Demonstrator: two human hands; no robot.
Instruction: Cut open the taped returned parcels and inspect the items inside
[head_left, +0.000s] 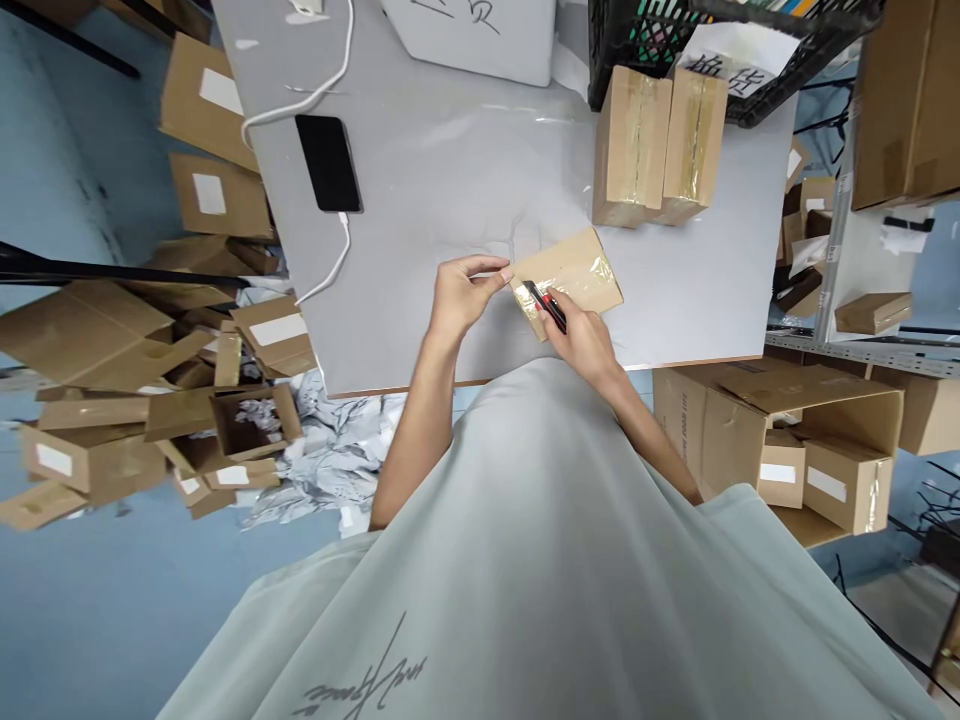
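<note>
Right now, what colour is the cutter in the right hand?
The cutter is black with red parts; best seen in the head view.

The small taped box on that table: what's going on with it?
The small taped box lies on the gray table in front of a person. Their left hand is at the box's left corner; their right hand holds what looks like a black-and-red utility knife over it. I can't tell whether the tape is cut.
</note>
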